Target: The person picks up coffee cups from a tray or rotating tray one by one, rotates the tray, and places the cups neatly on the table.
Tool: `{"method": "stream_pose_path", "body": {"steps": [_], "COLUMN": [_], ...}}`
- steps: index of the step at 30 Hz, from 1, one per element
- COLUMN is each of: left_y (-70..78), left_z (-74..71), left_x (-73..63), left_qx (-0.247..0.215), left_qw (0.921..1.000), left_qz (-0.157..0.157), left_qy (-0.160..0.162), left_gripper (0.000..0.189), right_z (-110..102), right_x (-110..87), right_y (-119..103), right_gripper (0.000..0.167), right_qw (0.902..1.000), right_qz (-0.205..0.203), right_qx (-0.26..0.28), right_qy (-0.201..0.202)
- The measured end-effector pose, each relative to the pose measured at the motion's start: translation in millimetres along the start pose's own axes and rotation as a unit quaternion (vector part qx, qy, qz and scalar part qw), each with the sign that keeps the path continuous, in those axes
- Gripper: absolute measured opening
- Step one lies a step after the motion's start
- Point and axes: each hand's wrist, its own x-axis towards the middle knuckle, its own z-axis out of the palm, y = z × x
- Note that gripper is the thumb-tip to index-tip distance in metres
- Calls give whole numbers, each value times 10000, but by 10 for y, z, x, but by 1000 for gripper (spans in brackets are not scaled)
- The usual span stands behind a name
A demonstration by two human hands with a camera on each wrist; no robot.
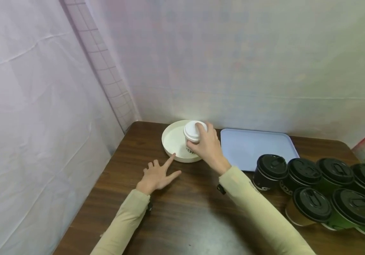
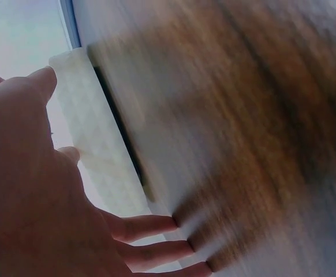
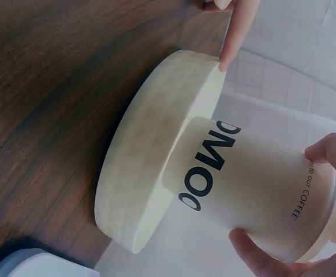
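Note:
A white paper coffee cup [image 3: 249,179] with black lettering and a white lid [image 1: 190,129] is upright in the round cream tray [image 1: 172,141], at its right side. My right hand [image 1: 208,147] grips the cup near its top, thumb and fingers spread around it. In the right wrist view, the cup's lower end is partly hidden behind the tray's wall [image 3: 148,144]. My left hand [image 1: 157,176] is over the table in front of the tray, fingers spread, with the index fingertip right at the tray's rim. Nothing is held in that hand.
A pale blue rectangular tray [image 1: 254,147] lies right of the round one. Several lidded cups [image 1: 270,170], with black lids and dark, green or brown sides, crowd the right of the brown wooden table [image 1: 182,219]. White curtains [image 1: 240,63] hang behind and to the left.

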Motion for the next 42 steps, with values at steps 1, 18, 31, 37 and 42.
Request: {"method": "stream_pose_path", "body": {"steps": [1,18,31,37,42], "left_y": [-2,-55,-76,-85,-90], "left_z": [1,-11,-6,-23,-30], "left_x": [3,31,67,66,65], "left_qx": [5,-38,7,3,-8], "left_qw": [10000,10000,10000,10000,9999], "left_qz": [1,44,45,41,38], "left_qy": [-1,51,63,76,129], "left_gripper": [73,76,76,77,78], "right_z": [-6,-101,-197,-246,-283], "right_x": [-4,-149,-341,-456,-592], "right_y": [-5,2,79,102,108], "right_gripper": [68,66,67,66,66], "right_qw": [10000,9992,9990,9987,9983], "right_qz": [17,-193,-101,-204,-275], "right_qx": [-5,-121,-178,-176,-193], "right_qy": [-14,335,403,443,481]}}
